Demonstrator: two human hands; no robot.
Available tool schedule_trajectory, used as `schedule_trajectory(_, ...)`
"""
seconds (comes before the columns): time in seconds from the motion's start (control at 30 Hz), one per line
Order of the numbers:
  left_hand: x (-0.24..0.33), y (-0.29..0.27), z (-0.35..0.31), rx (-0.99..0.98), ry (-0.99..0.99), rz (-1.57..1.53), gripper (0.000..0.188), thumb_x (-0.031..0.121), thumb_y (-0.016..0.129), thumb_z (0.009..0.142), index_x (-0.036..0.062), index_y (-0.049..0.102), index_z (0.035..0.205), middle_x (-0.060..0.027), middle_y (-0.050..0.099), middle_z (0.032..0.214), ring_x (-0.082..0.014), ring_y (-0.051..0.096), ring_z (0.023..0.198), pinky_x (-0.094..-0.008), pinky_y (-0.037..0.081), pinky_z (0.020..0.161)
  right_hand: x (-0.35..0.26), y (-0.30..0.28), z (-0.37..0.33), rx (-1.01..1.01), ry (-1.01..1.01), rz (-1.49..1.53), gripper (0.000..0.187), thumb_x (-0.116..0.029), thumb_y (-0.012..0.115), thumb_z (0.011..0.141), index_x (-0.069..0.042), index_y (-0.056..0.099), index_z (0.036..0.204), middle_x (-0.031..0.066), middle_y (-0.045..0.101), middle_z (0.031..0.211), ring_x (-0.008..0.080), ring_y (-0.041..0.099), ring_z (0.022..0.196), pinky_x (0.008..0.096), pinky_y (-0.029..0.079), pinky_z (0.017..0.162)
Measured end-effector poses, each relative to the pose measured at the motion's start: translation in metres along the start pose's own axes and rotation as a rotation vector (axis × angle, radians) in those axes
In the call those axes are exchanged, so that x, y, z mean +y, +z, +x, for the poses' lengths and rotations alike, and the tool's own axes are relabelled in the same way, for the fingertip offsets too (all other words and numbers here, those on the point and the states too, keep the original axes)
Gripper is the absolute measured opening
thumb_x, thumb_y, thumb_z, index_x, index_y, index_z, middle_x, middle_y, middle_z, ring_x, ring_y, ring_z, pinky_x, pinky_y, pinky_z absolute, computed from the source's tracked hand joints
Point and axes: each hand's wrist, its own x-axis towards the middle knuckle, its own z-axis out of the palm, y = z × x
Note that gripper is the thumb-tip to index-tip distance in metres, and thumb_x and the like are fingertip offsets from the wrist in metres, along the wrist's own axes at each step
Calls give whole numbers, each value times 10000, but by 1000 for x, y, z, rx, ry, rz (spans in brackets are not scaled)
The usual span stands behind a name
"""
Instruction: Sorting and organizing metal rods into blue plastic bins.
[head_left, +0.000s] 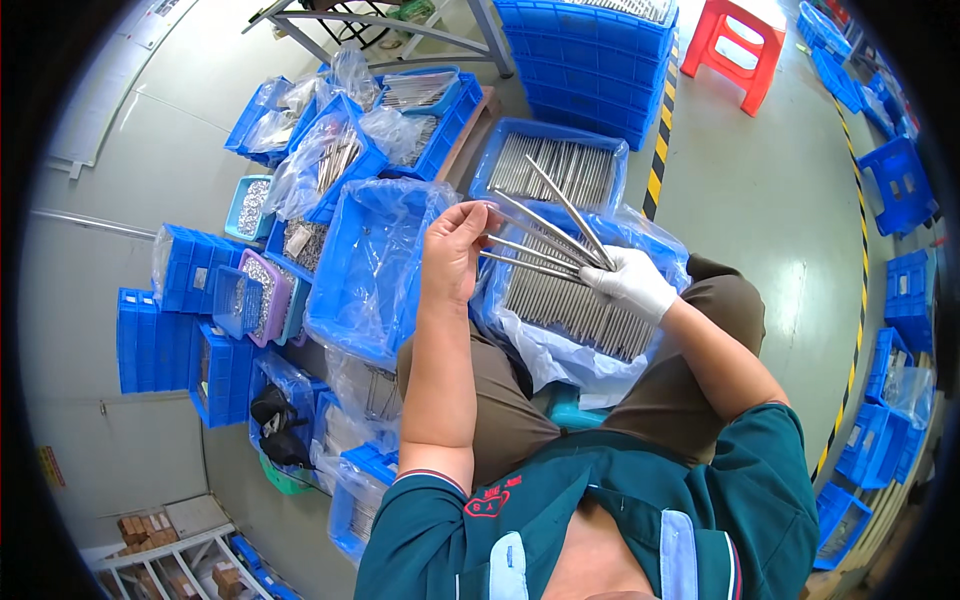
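Several thin, shiny metal rods (pixel 545 230) fan out from my right hand (pixel 632 284), which wears a white glove and is closed round their near ends. My bare left hand (pixel 455 250) is closed, with thumb and fingers pinched at the far tip of one of these rods. Below both hands sits a blue crate (pixel 672 262) lined with clear plastic and white sheet, holding rows of similar rods (pixel 570 305). Just beyond it stands another blue crate (pixel 480 165) with more rods laid side by side.
Left of my left arm is a blue bin (pixel 345 260) lined with clear plastic. Farther left are stacked blue crates (pixel 150 340) and a pink basket (pixel 272 300) of small metal parts. Tall stacked crates (pixel 590 75) and a red stool (pixel 738 45) stand ahead.
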Motion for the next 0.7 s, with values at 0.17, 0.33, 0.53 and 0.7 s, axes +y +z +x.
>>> schedule_trajectory(0.17, 0, -4, 0, -54, -31, -55, 135, 146, 634, 846, 22, 649, 898, -40, 646, 787, -91, 580, 706, -226, 437, 642, -1, -1, 0, -47, 75, 27, 206, -244, 622, 863, -42, 586, 856, -18, 521, 636, 54, 470, 526, 212, 378, 488)
schedule_trajectory(0.33, 6, -9, -1, -59, -12, 103, 142, 130, 634, 839, 10, 651, 913, -65, 659, 849, -125, 606, 743, -245, 469, 668, -8, -3, -7, -36, 80, 15, 226, -263, 611, 873, -39, 590, 872, -23, 519, 654, 52, 472, 541, 212, 384, 497)
schedule_trajectory(0.53, 8, -10, -3, -135, -114, 137, 119, 125, 667, 808, 21, 668, 867, -53, 663, 788, -104, 597, 714, -223, 445, 651, -10, -9, -7, -74, 42, -61, 238, -270, 601, 881, -33, 607, 900, -28, 516, 668, 50, 472, 555, 214, 392, 506)
schedule_trajectory(0.7, 8, -1, -6, -175, -85, 169, 105, 132, 677, 800, 35, 674, 840, -52, 667, 770, -95, 592, 694, -213, 430, 641, -7, -8, -4, -85, 58, -12, 244, -276, 597, 883, -33, 616, 904, -22, 518, 662, 55, 466, 545, 218, 391, 504)
